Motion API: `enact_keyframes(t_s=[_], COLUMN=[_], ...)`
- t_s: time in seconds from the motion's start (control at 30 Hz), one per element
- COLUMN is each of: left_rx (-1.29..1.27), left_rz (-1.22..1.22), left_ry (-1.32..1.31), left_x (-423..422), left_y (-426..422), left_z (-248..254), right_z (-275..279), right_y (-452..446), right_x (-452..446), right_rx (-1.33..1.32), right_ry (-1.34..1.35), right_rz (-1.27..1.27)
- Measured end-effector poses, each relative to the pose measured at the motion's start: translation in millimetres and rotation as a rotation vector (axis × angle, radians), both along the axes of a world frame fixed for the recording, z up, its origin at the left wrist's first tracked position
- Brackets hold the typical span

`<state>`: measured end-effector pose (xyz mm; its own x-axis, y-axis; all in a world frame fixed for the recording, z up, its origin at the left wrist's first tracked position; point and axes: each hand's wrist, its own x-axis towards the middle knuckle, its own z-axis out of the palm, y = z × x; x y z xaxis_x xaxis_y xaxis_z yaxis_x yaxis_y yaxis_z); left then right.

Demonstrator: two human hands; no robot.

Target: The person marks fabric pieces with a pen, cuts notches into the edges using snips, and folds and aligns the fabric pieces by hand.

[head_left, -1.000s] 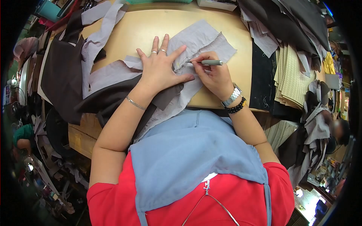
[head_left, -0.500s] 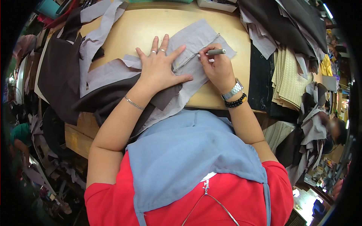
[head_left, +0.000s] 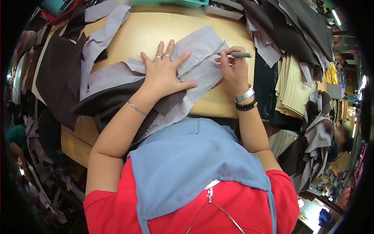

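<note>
Cloth, gray (head_left: 202,41), lies near the middle of the tabletop (head_left: 144,33), a rough ridge or folded edge (head_left: 202,59) running diagonally across it. Left hand (head_left: 161,74) palm down, fingers spread wide; index and thumb over gray cloth, middle and ring fingers over bare wood-toned surface, little finger beside a gray flap (head_left: 135,65). Rings on two fingers, chain bracelet (head_left: 137,107) above the wrist. Right hand (head_left: 232,70) pinches a pen (head_left: 242,55) between thumb and fingers, at the right edge of gray cloth; barrel sticks out to the right, roughly level. Can't tell if the tip touches cloth. Right wrist has a metal watch (head_left: 244,95) and, just beside it, dark beads (head_left: 247,106).

Dark brown cloth (head_left: 117,95) bunched under left wrist and forearm, running toward the left edge. More dark cloth (head_left: 58,85) hangs over the left side, pale gray strips (head_left: 95,48) lying across it. Far edge: teal basket (head_left: 171,2), white box (head_left: 223,11) to its right. Right side: black fabric strip (head_left: 266,85), then stacked cream textured sheets (head_left: 287,85), dark and gray pieces (head_left: 284,29) piled beyond; more scraps (head_left: 317,134) bunched lower right.

Wearer has a blue-gray apron (head_left: 194,163) over a red shirt (head_left: 249,206), silver pendant (head_left: 209,194) on a chain. Another person's green sleeve (head_left: 15,135) at far left; periphery dark, distorted, details too small to tell.
</note>
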<state>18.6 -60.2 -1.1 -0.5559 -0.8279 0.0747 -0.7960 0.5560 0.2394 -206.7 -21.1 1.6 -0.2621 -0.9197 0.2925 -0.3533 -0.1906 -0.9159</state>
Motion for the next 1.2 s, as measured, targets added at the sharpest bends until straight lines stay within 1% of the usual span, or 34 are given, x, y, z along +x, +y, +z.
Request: enact_keyframes(t_s=[0.1,0.13,0.23,0.3,0.43,0.53,0.63,0.77,0.87,0.97,1.07,1.2], left_rx=[0.002,0.001,-0.001,-0.003,-0.009,-0.006,-0.003,0.010,0.013,0.018,0.021,0.001], left_rz=[0.000,0.000,-0.001,-0.002,0.001,0.001,0.002,0.003,0.000,0.003,0.004,-0.004], left_ry=[-0.002,0.000,0.001,0.003,0.012,0.004,-0.001,-0.009,-0.016,-0.021,-0.023,-0.026], left_x=[0,0,1,0,0,0,0,-1,0,0,-1,0], left_y=[-1,-1,-1,-1,0,0,0,0,0,0,0,-1], left_z=[0,-1,-1,-2,-3,-2,-1,0,0,0,0,-1], right_z=[-14,-19,-21,-21,-22,-22,-15,-13,-16,-15,-30,-31], right_y=[4,3,3,4,2,-4,-6,-10,-13,-9,-3,-4], right_x=[7,8,7,8,6,3,1,-8,-17,-15,-13,-11], right_rx=[-0.041,-0.055,-0.024,-0.026,-0.046,-0.095,-0.028,-0.039,0.002,0.023,-0.071,-0.083], right_ry=[-0.044,0.001,-0.030,0.002,0.091,0.204,0.119,0.204,0.157,0.020,-0.152,-0.043], right_rz=[0.112,0.112,0.079,0.088,0.074,0.015,-0.038,-0.067,-0.095,-0.082,0.061,0.091])
